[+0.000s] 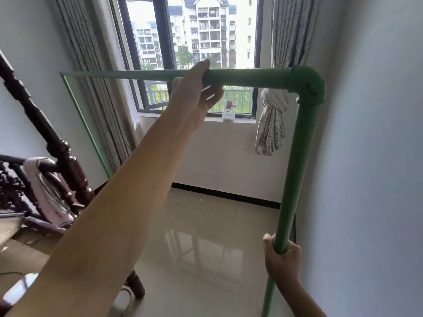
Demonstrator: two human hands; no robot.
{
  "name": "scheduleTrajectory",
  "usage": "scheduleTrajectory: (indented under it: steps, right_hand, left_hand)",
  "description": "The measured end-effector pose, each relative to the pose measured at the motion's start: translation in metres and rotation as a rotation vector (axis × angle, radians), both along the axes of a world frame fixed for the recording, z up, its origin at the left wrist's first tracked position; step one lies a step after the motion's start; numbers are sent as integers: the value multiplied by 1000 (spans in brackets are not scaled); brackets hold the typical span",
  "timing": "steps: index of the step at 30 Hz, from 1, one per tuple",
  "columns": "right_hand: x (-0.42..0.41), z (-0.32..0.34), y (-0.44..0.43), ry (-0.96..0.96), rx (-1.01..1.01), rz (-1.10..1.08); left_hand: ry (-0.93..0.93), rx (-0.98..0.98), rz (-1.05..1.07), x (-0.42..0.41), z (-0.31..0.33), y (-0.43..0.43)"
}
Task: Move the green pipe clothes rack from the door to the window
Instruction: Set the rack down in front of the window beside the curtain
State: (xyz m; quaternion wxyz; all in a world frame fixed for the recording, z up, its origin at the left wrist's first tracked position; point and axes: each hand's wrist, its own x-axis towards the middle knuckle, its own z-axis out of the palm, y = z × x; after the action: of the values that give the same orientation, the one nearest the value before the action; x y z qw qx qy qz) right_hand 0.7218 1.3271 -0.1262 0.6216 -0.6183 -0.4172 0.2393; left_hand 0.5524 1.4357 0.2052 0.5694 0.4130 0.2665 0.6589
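Note:
The green pipe clothes rack (251, 77) fills the view: a horizontal top bar, an elbow joint at upper right, and a near upright running down the right side. Its far upright slants down at the left by the curtain. My left hand (195, 97) reaches forward and curls around the top bar near its middle. My right hand (282, 256) grips the near upright low down. The window (206, 42) lies straight ahead, behind the top bar. The rack's feet are out of sight.
A dark wooden stair railing (57, 145) stands at the left with a white fan (48, 191) against it. Curtains (274, 124) hang at both window sides. A small jar (228, 114) sits on the sill. A white wall lies close on the right; tiled floor ahead.

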Motion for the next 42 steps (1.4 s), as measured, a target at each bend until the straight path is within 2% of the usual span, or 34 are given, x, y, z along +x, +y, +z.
scheduleTrajectory:
  steps: [11,19,24,35,37,39,40,42]
  right_hand:
    - [13,5,178,-66,48,-81]
    - [22,-11,302,-73,-17,-4]
    - [52,-15,372,-65,33,61]
    - [131,-5,534,-222,116,273]
    - [143,-4,560,-231,116,280]
    - [154,-3,585,-209,93,294]
    - [159,-4,596,-207,80,293]
    - [169,-8,617,-204,52,280]
  left_hand:
    - [-34,47,27,-2,10,194]
    - [20,21,54,6,2,314]
    - [26,22,106,37,-1,381]
    - [51,-25,196,89,5,499]
    - [163,-83,323,103,6,516]
    - [465,-125,561,115,5,539]
    - [646,-106,710,119,4,550]
    - [958,83,894,134,-2,565]
